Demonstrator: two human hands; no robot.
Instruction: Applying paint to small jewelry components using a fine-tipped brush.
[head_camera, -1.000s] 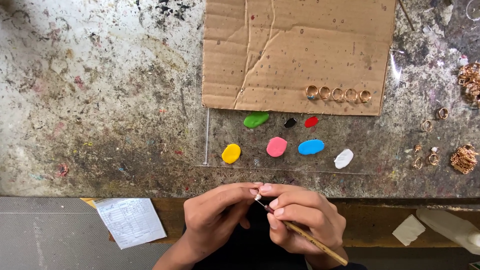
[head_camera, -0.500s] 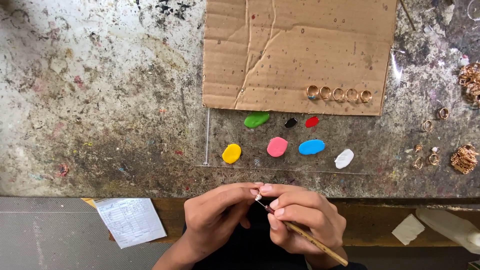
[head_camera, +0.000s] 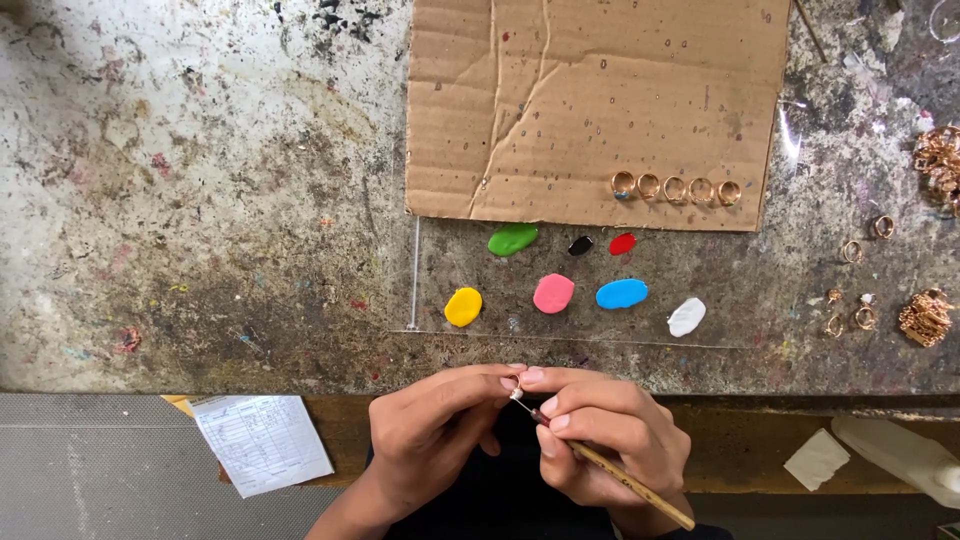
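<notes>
- The left hand (head_camera: 435, 440) sits at 6 o'clock, just past the table's (head_camera: 200, 200) near edge, fingers curled and fingertips pinched on something tiny; what it is cannot be told.
- The right hand (head_camera: 600, 440) lies beside it, touching it at the fingertips, and pinches a thin brush (head_camera: 625, 478) like a pen. The brush tip (head_camera: 518, 396) meets the left fingertips; the wooden handle slants away toward 5 o'clock.
- Both hands hover over the table's front edge, near the low rim of a clear sheet (head_camera: 420, 290) that carries the paint.
- Paint blobs lie at 12 o'clock from the hands: yellow (head_camera: 463, 306), pink (head_camera: 553, 293), blue (head_camera: 621, 293) and white (head_camera: 686, 316) in the near row; green (head_camera: 512, 239), black (head_camera: 580, 245) and red (head_camera: 622, 243) behind.
- Cardboard (head_camera: 600, 100) fills the far side; five rings (head_camera: 675, 187) stand in a row along its near edge, toward 1 o'clock.
- More rings (head_camera: 860, 250) and gold clusters (head_camera: 925, 318) sit at 2 o'clock near the table's right edge.
- From 9 to 11 o'clock the stained table offers wide open room.
- A printed slip (head_camera: 262, 442) lies at 9 o'clock below the edge; a white scrap (head_camera: 817, 459) at 3 o'clock.
</notes>
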